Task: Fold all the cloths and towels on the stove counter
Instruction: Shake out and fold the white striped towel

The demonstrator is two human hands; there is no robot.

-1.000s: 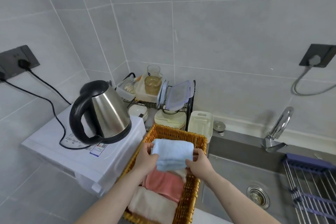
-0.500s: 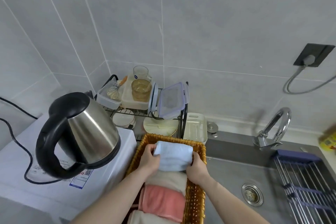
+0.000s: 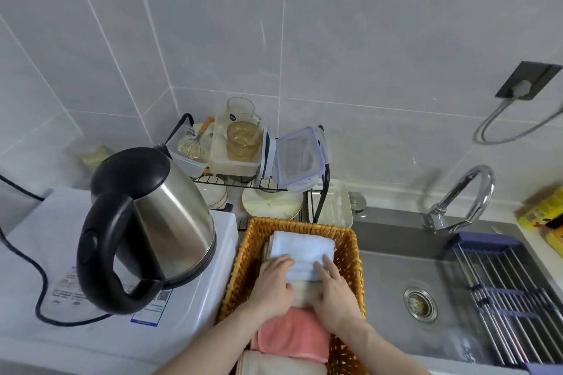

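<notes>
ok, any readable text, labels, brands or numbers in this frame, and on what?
None can be read for certain.
White appliance under the kettle: printed sticker with QR code, too blurred.
Glass jug: small round blue logo, too small.
Yellow package at right edge: print blurred.

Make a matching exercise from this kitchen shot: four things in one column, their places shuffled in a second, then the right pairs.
Things:
1. blue towel
2. kettle
3. faucet
4. pink towel

Places:
A. on the white appliance, left of the basket
B. behind the sink
C. far end of the basket, under both hands' fingers
D. in the basket, nearer the person, below the wrists

Pairs: 1-C, 2-A, 3-B, 4-D
</notes>
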